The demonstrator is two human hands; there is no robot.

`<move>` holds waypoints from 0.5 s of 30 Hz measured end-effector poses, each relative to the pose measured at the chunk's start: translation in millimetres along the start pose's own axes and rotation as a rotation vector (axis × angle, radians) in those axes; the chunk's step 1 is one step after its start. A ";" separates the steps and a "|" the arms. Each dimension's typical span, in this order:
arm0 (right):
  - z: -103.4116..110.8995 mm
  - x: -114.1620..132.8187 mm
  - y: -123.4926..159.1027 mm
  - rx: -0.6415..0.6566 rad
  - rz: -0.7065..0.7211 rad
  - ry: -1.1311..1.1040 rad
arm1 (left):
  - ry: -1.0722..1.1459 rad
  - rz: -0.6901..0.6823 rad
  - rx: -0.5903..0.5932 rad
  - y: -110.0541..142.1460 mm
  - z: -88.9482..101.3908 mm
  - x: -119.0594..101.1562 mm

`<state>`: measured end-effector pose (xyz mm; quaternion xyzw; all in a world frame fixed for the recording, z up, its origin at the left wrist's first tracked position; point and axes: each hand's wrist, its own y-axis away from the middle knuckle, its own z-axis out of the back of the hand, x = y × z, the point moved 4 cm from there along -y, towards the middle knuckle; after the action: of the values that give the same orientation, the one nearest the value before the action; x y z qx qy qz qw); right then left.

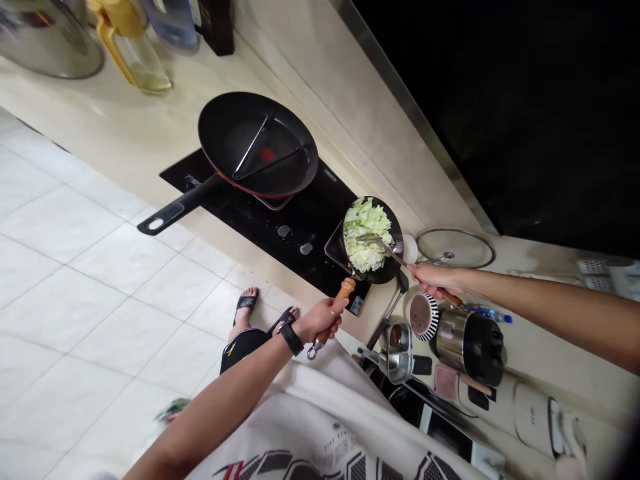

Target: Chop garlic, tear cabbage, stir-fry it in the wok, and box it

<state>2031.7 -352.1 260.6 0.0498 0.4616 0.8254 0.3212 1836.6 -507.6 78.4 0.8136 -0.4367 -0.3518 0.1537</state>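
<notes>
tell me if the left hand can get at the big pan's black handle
Probably yes: the black handle juts out past the counter, with nothing visible between it and the left hand. That hand grips the smaller pan's wooden handle, though, so would likely have to let go first.

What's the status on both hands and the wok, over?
Left hand: grip on wok's wooden handle. Right hand: spatula in chopped greens. Wok over stove. Frying pan alongside, apart.
</notes>
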 end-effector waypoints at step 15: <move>-6.6 13.1 -13.5 0.006 -0.049 0.117 | -0.147 -0.007 -0.007 -1.8 1.4 3.3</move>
<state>2025.4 -344.4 243.3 -0.0091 0.4834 0.8172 0.3137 1837.9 -509.2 74.9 0.7866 -0.4427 -0.4126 0.1229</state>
